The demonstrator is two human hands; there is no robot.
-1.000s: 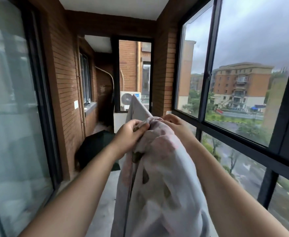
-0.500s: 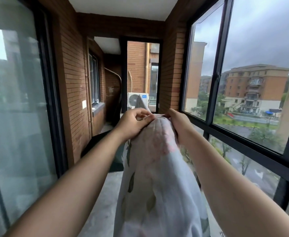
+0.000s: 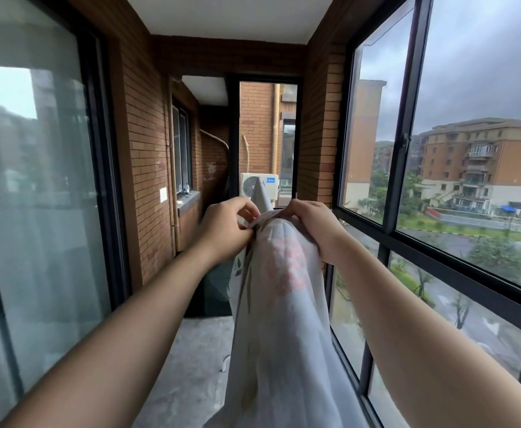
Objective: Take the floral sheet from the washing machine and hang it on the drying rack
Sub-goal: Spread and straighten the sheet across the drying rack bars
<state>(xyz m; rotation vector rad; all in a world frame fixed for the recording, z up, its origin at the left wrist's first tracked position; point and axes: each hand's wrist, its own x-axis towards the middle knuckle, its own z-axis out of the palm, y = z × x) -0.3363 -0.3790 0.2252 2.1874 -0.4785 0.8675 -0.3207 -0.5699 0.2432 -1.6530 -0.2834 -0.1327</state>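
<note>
Nearest, two bare forearms are reaching forward, and the floral sheet (image 3: 284, 304) is hanging between them in a long bunched fall that is running out of view at the bottom. At its top the left hand (image 3: 225, 231) and right hand (image 3: 311, 230) are pinching the gathered edge close together, each grip closed on the cloth, and a corner is poking up between them. The sheet is hiding part of a dark bulky thing (image 3: 216, 291) on the concrete floor (image 3: 191, 350). A glass door (image 3: 37, 196) is running along the left and a black-framed window (image 3: 389, 236) along the right. Further on, a brick wall (image 3: 148, 168) is carrying a small white plate (image 3: 163, 194). Farthest, the sheet's corner is overlapping a white air-conditioner unit (image 3: 260, 183) whose blue logo is too small to read.
</note>
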